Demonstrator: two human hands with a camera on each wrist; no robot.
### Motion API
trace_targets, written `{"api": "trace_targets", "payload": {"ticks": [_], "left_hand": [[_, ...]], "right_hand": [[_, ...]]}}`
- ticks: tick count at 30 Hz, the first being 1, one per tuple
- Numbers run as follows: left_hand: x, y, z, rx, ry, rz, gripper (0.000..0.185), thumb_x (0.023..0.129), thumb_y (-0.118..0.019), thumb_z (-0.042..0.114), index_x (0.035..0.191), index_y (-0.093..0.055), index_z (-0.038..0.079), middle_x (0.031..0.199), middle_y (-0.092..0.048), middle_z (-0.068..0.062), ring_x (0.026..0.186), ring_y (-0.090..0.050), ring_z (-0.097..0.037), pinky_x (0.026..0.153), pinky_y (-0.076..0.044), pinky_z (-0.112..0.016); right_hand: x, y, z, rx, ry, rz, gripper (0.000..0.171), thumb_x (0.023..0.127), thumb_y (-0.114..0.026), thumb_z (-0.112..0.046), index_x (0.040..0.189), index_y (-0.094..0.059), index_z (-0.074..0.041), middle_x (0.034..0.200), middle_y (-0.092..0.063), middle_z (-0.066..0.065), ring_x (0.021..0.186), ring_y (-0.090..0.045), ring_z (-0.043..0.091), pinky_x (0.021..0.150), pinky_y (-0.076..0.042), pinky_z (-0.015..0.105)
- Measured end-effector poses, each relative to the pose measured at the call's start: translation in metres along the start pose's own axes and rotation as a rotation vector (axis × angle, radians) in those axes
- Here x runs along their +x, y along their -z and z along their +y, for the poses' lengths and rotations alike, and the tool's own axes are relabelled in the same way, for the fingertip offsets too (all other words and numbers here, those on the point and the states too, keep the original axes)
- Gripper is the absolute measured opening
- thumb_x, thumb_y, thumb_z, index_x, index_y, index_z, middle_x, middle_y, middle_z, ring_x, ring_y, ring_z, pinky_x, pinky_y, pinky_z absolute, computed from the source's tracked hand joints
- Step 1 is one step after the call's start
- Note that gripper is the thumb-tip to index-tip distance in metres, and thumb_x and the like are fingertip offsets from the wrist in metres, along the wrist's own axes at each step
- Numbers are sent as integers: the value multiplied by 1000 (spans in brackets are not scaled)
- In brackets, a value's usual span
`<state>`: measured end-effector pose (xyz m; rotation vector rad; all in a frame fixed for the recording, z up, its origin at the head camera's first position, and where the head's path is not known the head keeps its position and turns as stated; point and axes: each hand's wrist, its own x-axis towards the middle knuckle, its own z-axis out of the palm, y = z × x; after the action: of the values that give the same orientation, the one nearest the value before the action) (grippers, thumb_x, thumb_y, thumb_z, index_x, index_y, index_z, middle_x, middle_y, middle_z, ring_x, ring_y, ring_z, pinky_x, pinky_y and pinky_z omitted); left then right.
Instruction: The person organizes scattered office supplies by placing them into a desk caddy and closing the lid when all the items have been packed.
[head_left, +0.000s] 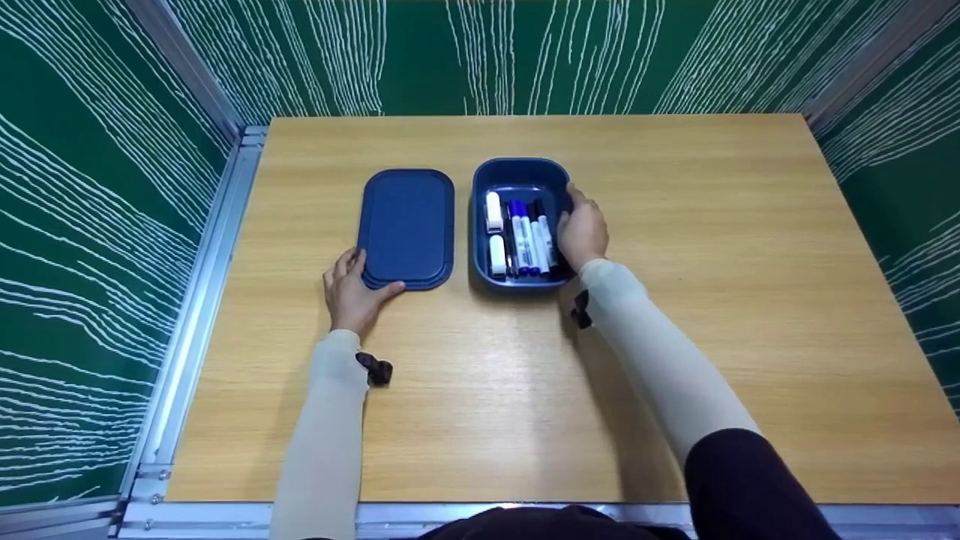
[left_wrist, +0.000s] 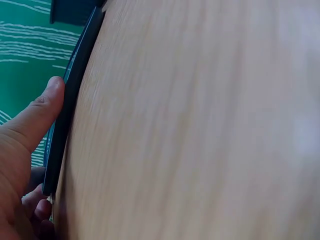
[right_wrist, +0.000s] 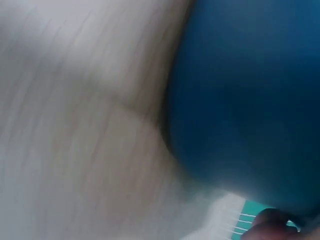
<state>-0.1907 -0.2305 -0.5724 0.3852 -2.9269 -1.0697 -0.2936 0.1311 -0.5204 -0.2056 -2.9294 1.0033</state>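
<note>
A dark blue flat lid [head_left: 409, 225] lies on the table, left of a matching open box [head_left: 480, 259]. My left hand [head_left: 354, 300] holds the lid's near left corner, thumb along the near edge and fingers at the left edge. In the left wrist view, that thumb [left_wrist: 47, 107] lies against the dark lid edge [left_wrist: 75, 85]. My right hand [head_left: 586, 234] grips the box's right wall, with a digit over the rim. Inside the box lie several markers [head_left: 532, 240] with blue or black ends, and two short white items [head_left: 493, 210]. The right wrist view is filled largely by the blurred box wall [right_wrist: 245, 110].
The wooden table [head_left: 720, 262] carries the box and lid. Green panels with white streaks [head_left: 525, 60] stand behind and at both sides. A metal frame rail [head_left: 202, 300] runs along the left edge. Small black wrist cameras [head_left: 375, 369] sit on both pale sleeves.
</note>
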Motion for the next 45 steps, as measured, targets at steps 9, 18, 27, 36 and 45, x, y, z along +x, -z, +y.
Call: {"api": "trace_targets", "payload": {"ticks": [9,18,27,36,45], "left_hand": [[8,10,-3,13,11,38,101,74,-77,60,154,-35,14,160,-27,-2,138,-26,-31,112,-30,-43],[14,13,-2,12,-15,65,103,72,-77,62,154,-33,17,160,-27,1,136,-28,-28,110,-33,-41],[3,-8,-3,-16,21,68,102,70,-79,61,153,-36,20,158,-31,5,133,-30,-23,109,-34,-38],[5,-5,-4,-30,41,71,102,69,-80,59,153,-37,19,158,-31,7,134,-28,-22,109,-34,-39],[1,-2,-8,-14,-37,16,105,69,-86,49,153,-34,14,161,-28,5,134,-27,-23,110,-30,-37]], "right_hand": [[24,43,-70,-219,100,-201,56,100,-53,-33,150,-40,-10,145,-43,24,123,-53,41,99,-48,53],[56,11,-183,132,326,-480,44,103,-47,-22,141,-51,-2,136,-58,16,119,-58,26,99,-49,35],[67,-73,-187,54,343,-658,51,108,-31,-25,155,-28,-5,159,-32,13,147,-29,25,119,-27,37],[98,-112,-179,-324,279,-736,57,103,-25,-16,155,-15,4,160,-22,22,149,-20,35,122,-20,44],[93,-110,-178,-307,269,-701,37,100,-28,-7,123,-53,8,124,-55,20,93,-44,25,86,-40,36]]}}
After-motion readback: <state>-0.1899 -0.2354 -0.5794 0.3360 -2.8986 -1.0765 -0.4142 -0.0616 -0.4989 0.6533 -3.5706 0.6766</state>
